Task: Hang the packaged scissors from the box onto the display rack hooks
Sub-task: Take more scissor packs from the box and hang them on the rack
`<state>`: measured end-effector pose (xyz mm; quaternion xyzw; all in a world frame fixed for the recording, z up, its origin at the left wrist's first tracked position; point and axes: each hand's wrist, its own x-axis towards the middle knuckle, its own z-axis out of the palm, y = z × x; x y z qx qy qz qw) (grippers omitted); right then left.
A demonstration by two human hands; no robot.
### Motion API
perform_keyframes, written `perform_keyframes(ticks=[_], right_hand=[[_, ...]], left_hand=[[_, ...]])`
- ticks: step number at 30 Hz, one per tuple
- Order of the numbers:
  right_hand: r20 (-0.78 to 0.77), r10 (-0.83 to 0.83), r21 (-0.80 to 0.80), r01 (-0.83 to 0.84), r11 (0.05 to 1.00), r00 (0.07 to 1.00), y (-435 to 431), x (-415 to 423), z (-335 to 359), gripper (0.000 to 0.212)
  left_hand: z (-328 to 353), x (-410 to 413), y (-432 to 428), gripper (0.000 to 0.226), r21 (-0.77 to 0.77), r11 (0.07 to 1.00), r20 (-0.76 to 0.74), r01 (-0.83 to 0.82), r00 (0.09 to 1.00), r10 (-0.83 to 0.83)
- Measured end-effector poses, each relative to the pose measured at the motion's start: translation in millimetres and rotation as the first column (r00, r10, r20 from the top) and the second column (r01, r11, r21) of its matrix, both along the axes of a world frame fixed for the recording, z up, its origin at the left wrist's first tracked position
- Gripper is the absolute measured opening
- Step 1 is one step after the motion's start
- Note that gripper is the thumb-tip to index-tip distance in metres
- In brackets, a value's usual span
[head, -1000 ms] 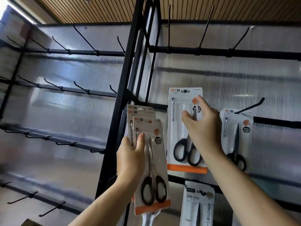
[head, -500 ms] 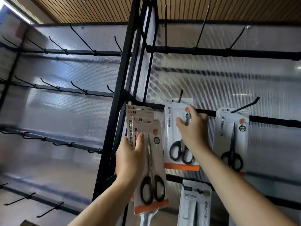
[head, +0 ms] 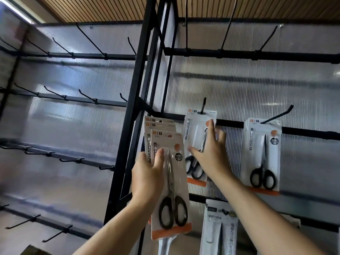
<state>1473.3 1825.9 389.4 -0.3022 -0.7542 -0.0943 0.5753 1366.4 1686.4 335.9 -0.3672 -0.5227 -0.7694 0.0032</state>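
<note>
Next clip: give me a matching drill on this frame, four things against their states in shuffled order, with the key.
Things:
1. left hand
2. right hand
3. far-right pack
4. top hooks

States:
a. bare
b. hangs on its hook, untouched
c. grips a stack of packs
d. fingers spread in front of the middle pack

Pairs: 1-c, 2-d, 3-b, 4-a
</note>
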Motion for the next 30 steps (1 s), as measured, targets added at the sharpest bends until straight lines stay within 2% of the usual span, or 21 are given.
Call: perform_keyframes(ticks=[5,8,9,11,13,14,18,19,22,25,29,30], right_hand=[[-0.013,-0.046,-0.014,0.046,0.999,0.999,-4.2,5.5,-8.5,0.085],[-0.077,-0.011,0.117,0.019,0.993,0.997,-22.2,11.1,-12.7,0.058],[-0.07,0.051,0.122,-0.042,0.992,0.996,-29.5,11.9,-14.4,0.058],[-0.013,0.182,0.003,-0.182,0.983,0.983,-46.6,11.5,-18.2,0.077],[0.023,0.249,-0.12,-0.245,0.962,0.968,-57.5,9.8,-21.7,0.095],[0.028,0.267,-0.157,-0.259,0.953,0.963,-60.4,9.0,-22.8,0.095],[-0.116,0.377,-0.162,-0.392,0.905,0.919,-56.7,4.8,-23.9,0.051],[-0.16,0.38,-0.157,-0.404,0.901,0.911,-55.6,4.3,-23.8,0.047],[-0.244,0.382,-0.13,-0.42,0.898,0.891,-57.9,5.2,-23.2,0.046],[-0.261,0.374,-0.009,-0.39,0.921,0.89,-62.1,6.6,-19.9,0.046],[-0.267,0.384,0.104,-0.37,0.923,0.884,-67.2,10.9,1.8,0.076],[-0.266,0.383,0.135,-0.36,0.923,0.885,-66.7,12.6,8.9,0.078]], left_hand=[[1.5,4.1,1.4,0.042,0.024,0.999,0.001,0.04,0.999,-0.04],[2.0,5.7,2.6,0.043,0.044,0.997,0.001,0.061,0.998,-0.061],[2.2,6.5,3.4,0.043,0.049,0.996,0.007,0.07,0.997,-0.07],[3.9,8.4,4.6,0.043,0.075,0.991,0.015,0.107,0.994,-0.108],[7.1,11.3,5.4,0.042,0.101,0.985,0.022,0.138,0.99,-0.141],[9.5,13.5,5.0,0.041,0.114,0.982,0.027,0.15,0.988,-0.154],[15.9,17.2,6.7,0.044,0.16,0.957,0.044,0.242,0.967,-0.252],[16.5,17.3,7.2,0.046,0.17,0.95,0.049,0.262,0.96,-0.274],[17.2,15.5,7.5,0.042,0.15,0.961,0.053,0.232,0.969,-0.242],[16.2,14.9,7.7,0.038,0.138,0.978,0.032,0.154,0.987,-0.16],[17.3,10.2,6.6,0.037,0.131,0.991,0.042,0.03,0.998,-0.036],[18.1,7.7,7.3,0.037,0.124,0.992,0.039,0.01,0.999,-0.015]])
